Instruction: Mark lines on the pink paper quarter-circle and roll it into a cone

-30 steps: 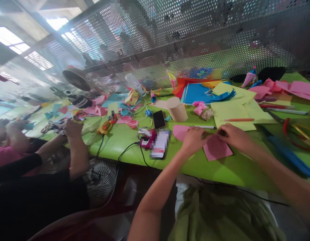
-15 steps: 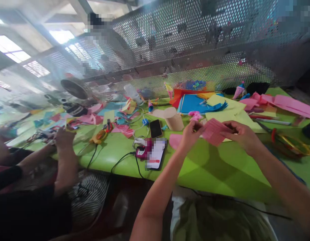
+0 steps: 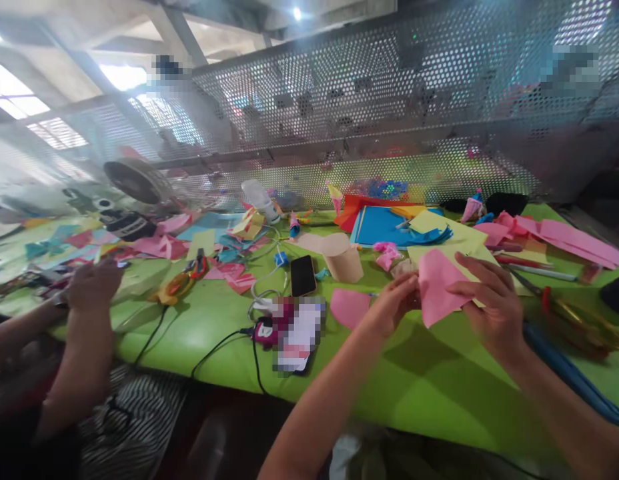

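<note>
In the head view, the person's left hand (image 3: 397, 303) is nearly closed, its fingertips drawn together on the left edge of a pink sheet (image 3: 434, 290). The right hand (image 3: 492, 303) is partly open, its fingers loosely spread and curved, with one fingertip against the sheet's right side; whether it also pinches the sheet, I cannot tell. The sheet is between the two hands, raised above the green table (image 3: 414, 400) and slightly bent.

Left of the left hand, a pink piece (image 3: 348, 309) lies on the table. Farther left are a phone with a lit screen (image 3: 300, 337) and, beyond it, a dark phone (image 3: 303, 276). A beige roll (image 3: 343, 260) stands on the far side of the pink piece. Yellow sheets (image 3: 462, 235) and blue sheets (image 3: 377, 227) lie beyond the hands. Scissors (image 3: 579, 323) lie to the right. At far left, a co-worker's hand (image 3: 93, 287) is over the table.
</note>
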A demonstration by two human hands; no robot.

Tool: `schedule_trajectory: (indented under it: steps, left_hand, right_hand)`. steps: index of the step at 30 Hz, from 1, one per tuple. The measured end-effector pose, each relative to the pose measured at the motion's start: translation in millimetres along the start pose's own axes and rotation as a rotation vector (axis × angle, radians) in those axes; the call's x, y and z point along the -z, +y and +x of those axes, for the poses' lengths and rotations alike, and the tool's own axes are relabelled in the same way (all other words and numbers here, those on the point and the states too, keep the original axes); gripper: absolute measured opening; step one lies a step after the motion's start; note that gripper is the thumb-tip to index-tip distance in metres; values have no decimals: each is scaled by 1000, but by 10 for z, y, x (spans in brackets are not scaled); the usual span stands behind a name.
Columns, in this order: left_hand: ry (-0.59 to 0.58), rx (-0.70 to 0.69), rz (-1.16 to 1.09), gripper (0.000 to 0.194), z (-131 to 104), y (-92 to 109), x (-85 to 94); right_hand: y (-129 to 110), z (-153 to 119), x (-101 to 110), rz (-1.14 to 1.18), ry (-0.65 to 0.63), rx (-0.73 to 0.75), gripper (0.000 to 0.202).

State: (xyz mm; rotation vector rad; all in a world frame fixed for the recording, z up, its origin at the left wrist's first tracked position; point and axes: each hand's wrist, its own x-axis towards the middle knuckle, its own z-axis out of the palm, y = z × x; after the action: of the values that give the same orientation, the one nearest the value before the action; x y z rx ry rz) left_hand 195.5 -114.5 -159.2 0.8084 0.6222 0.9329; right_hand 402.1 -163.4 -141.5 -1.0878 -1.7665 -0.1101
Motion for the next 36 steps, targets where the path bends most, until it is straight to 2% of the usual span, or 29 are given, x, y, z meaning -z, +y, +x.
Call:
schedule_trajectory:
  steps: [3,9,15,18,22,24,27,29,31,33,34,36]
  left_hand:
    - [55,-10,10,58,-54,21,14]
    - [175,-102,-7,58,-92,87,74]
    - [280,-129,-31,53,-73,82,100]
    - [264,-110,-34,50,-84,68,88]
    - [168,-75,-17,53,-107,68,76]
    - [135,-68,17,56,-120,91,78]
    - [165,-113,84,55,-143,134,77]
    - [206,-168,130,51,-158,146,70]
    - [257,-231,171,47,-171,136,58]
    - [280,-272,196,48,-180,110,44]
    - [251,-259,205,50,-183,95,36]
    - [94,-155,196,59,-185,64,19]
  right_hand:
    - [-39,-3,-6,33,-46,-28,27]
    - [-109,54,33,106,-92,-108,42]
    - [-16,27,-45,78,-183,-13,54]
    - [-6,12,-88,1,-212,58,54]
    - [-34,27,-65,-44,-133,60,29]
    - [-20,28,-43,3,-88,-17,19]
    - [60,-4,-50,202,-63,-314,8]
    - [132,-35,-80,354,-49,-533,14]
    - [188,-51,-104,439,-13,-650,19]
    - [202,-43,-102,399,60,-611,17]
    - [189,-31,-91,333,97,-545,14]
    - [124,-3,-63,179,134,-347,8]
